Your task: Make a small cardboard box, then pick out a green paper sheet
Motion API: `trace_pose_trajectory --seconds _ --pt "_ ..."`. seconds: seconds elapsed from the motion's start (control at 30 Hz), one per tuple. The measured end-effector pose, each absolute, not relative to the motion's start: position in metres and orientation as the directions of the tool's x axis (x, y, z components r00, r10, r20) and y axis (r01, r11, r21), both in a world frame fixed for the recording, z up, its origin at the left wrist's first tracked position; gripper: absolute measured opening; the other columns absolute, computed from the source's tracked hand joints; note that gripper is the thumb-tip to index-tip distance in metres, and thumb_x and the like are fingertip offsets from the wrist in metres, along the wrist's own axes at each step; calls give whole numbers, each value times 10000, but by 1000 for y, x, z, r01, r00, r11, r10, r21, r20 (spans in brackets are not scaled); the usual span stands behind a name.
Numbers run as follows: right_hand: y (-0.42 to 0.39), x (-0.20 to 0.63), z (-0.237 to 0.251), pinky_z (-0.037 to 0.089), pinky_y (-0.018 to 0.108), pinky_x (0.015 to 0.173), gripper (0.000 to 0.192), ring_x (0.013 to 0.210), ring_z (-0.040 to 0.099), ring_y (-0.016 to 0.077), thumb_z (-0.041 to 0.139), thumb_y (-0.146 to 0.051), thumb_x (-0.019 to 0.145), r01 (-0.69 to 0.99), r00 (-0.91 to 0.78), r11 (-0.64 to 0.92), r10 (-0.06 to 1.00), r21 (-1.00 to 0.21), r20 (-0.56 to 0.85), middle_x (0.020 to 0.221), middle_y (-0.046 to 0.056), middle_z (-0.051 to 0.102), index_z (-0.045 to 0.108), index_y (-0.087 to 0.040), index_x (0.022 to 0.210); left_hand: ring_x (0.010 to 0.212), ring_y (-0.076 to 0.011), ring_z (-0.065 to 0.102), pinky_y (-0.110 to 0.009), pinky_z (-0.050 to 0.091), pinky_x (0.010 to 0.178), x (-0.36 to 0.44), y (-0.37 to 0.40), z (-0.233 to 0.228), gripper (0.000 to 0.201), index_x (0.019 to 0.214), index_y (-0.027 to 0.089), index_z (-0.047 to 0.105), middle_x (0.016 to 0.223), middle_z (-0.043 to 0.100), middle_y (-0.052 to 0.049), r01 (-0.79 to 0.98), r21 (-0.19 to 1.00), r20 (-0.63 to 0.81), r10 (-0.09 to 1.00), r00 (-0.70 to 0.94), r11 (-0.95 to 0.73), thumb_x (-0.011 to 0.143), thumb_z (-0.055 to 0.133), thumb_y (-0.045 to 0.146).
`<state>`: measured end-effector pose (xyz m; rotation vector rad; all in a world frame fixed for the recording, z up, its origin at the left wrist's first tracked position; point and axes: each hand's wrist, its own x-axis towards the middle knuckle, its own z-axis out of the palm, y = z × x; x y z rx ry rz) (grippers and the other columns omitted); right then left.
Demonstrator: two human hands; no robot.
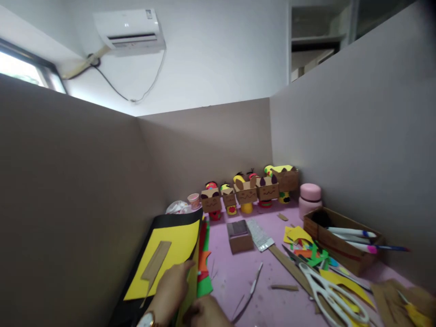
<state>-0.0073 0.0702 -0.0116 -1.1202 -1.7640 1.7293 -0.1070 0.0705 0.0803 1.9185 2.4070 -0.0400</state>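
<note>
My left hand [172, 284], a watch at its wrist, lies over the right side of a yellow paper sheet [177, 238], its fingers bent round the sheet's edge. That edge looks slightly raised. A brown cardboard strip [156, 261] rests on the yellow sheet, and black paper [172, 220] shows beneath it. At the bottom edge of the view, my right hand [207, 312] is closed beside the stack's right edge; what its fingers hold is hidden. Green paper [205, 286] and orange paper [203, 262] stick out from under the stack.
Several cardboard-faced figures [245, 194] stand along the back. A small cardboard box [240, 238], a craft knife [252, 286], white-handled scissors [327, 290] and paper scraps [316, 254] lie on the purple table. At right are a pen box [340, 243] and a pink flask [309, 200].
</note>
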Motion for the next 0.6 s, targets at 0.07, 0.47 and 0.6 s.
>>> trace_pose_trajectory --seconds 0.07,0.47,0.6 --pt "74 -8 -9 479 217 465 146 509 567 81 548 -265 890 264 -576 -193 754 -945 -315 701 -32 618 606 -131 903 1134 -214 565 -307 416 936 -111 67 80 662 1231 175 554 1209 636 -103 972 52 -56 973 -226 229 629 403 -53" --pt "86 6 5 517 261 536 238 615 603 109 505 -304 912 306 -539 -382 686 -872 -489 877 15 629 541 -152 1092 1099 -208 584 -283 443 883 -120 57 82 668 1224 209 559 1205 643 -61 956 179 -49 973 -227 232 611 463 -38" --pt "88 -5 7 527 283 579 212 657 618 121 516 -312 906 365 -567 -364 643 -857 -515 882 18 638 578 -143 1017 1093 -213 581 -357 437 916 -118 57 84 555 1228 188 540 1199 639 -83 956 183 -63 973 -222 230 708 528 -6"
